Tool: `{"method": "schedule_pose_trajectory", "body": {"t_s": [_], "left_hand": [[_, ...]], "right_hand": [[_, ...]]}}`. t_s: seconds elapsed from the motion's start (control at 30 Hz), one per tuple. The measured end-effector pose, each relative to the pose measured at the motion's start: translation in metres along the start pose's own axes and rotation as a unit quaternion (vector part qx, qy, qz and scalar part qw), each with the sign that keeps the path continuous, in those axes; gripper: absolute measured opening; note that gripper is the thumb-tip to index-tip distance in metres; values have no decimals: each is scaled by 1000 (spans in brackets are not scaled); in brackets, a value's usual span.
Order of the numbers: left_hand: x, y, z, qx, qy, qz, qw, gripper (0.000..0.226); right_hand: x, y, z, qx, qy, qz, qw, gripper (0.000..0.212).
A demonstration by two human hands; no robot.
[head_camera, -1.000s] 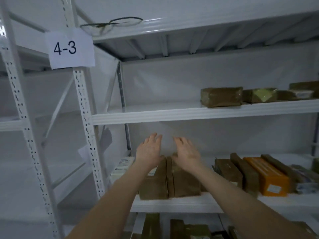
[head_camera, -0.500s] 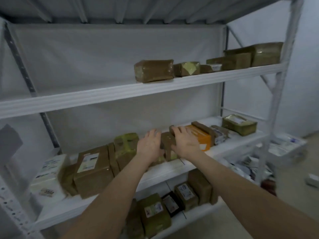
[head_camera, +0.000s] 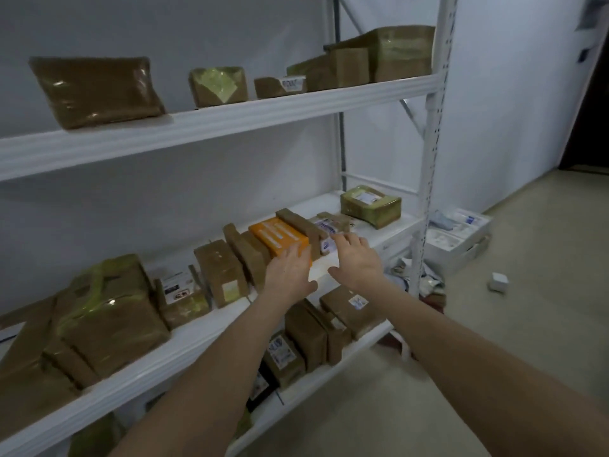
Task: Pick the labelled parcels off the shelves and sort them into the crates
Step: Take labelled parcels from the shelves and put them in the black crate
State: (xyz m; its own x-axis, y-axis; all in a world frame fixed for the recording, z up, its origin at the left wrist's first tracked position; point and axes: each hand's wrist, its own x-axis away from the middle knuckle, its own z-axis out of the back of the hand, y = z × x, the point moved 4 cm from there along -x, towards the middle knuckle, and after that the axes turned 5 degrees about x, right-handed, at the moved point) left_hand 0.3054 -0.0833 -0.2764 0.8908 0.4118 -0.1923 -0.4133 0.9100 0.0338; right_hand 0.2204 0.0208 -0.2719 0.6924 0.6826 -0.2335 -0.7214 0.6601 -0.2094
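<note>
Along slid both hands, rightward down the middle shelf (head_camera: 184,344), off the upright brown parcel of half a second before and onto the orange parcel (head_camera: 280,237). The left hand (head_camera: 290,275) lay flat, fingers straight, tips seemingly against the orange parcel's near end at its twelve o'clock: grip open, nothing held. The right hand (head_camera: 357,262) hovered just beside it at three o'clock, fingers spread, grip open as well, tips near a white-and-blue packet (head_camera: 324,230). At the orange parcel's nine o'clock stood a labelled brown parcel (head_camera: 220,272). A green-taped parcel (head_camera: 370,206) sat at the right hand's one o'clock, by the shelf's far end. More brown parcels (head_camera: 306,334) lay on the lower shelf at six o'clock. White trays (head_camera: 458,239) sat on the floor (head_camera: 527,324) at three o'clock.
</note>
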Motion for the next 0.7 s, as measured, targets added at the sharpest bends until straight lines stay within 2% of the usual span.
{"method": "schedule_pose_trajectory", "body": {"t_s": [0.3, 0.5, 0.7], "left_hand": [[-133, 115, -63, 25, -29, 23, 999, 79], [-207, 152, -92, 44, -51, 36, 997, 79], [-293, 168, -122, 81, -34, 59, 994, 69]], "right_hand": [[-80, 169, -16, -5, -41, -5, 999, 67], [-135, 232, -28, -7, -54, -7, 998, 65], [-207, 284, -42, -16, -47, -7, 999, 59]]}}
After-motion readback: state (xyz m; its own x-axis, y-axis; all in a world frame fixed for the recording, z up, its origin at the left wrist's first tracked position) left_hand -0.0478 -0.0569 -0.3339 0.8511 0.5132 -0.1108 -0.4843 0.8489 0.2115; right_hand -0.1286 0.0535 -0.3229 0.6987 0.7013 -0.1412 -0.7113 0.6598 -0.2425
